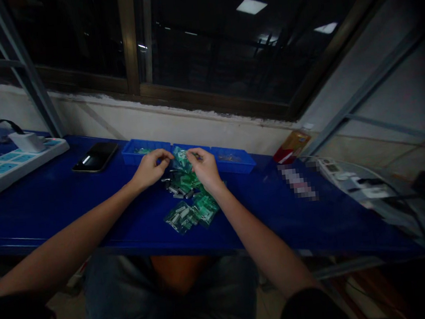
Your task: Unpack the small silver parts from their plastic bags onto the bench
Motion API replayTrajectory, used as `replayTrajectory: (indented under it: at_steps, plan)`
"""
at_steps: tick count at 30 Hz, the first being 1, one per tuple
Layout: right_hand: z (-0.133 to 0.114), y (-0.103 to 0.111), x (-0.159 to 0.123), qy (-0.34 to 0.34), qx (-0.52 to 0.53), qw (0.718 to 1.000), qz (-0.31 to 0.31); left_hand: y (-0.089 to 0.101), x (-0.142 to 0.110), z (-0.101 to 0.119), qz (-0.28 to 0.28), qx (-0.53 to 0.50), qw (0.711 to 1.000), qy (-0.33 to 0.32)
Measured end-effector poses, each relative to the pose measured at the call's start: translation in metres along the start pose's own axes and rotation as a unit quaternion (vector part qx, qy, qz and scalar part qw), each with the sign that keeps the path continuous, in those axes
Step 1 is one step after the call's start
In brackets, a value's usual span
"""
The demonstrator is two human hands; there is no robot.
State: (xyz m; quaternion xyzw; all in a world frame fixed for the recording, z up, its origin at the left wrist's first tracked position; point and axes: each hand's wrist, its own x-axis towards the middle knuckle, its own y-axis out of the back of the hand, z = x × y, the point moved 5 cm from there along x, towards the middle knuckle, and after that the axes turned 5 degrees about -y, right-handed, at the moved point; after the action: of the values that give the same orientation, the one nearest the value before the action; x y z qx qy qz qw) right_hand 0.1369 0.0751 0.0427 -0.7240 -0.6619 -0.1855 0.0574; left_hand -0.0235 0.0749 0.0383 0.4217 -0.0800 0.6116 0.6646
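Observation:
A small clear-green plastic bag (181,157) is held up between my two hands, over the front of the blue bins. My left hand (152,167) pinches the bag's left edge with thumb and finger. On the other side, my right hand (206,168) has its fingers closed at the bag's right edge. Beneath them lies a heap of small metal cylinders (180,188) and green bags. Nearer the table's front edge rest several filled green bags (182,216) with pale pieces inside.
Behind my hands stand blue bins, the left bin (130,146) with greenish items and the right bin (241,165) with small parts. A phone (95,157) and a power strip (21,163) lie left on the blue table (128,222). A red-and-tan carton (292,146) stands right.

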Motion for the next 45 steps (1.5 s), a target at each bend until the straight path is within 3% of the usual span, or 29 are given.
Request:
replayTrajectory:
  at_steps: [5,13,20,23,30,37,45]
  plan:
    - [-0.002,-0.013,-0.009,0.018,-0.010,0.999,-0.049,0.003,0.000,-0.011,0.045,-0.107,0.988,0.098]
    - [0.001,-0.010,-0.006,0.022,0.006,0.999,-0.036,-0.005,-0.003,-0.010,0.015,-0.209,0.961,0.180]
    - [0.014,-0.013,-0.001,-0.071,0.092,0.992,-0.042,-0.011,-0.005,-0.012,0.059,-0.345,0.909,0.227]
    - [0.018,-0.014,0.000,-0.099,0.116,0.987,-0.040,-0.012,-0.005,-0.011,0.058,-0.361,0.902,0.231]
    - [0.014,-0.010,-0.002,-0.100,0.147,0.984,-0.006,-0.015,-0.006,-0.010,0.032,-0.340,0.913,0.224]
    - [0.015,-0.007,-0.005,-0.107,0.172,0.979,0.013,-0.016,-0.007,-0.005,0.024,-0.362,0.905,0.224]
    - [0.008,-0.005,-0.005,-0.086,0.140,0.986,0.020,-0.016,-0.007,-0.003,0.028,-0.393,0.891,0.225]
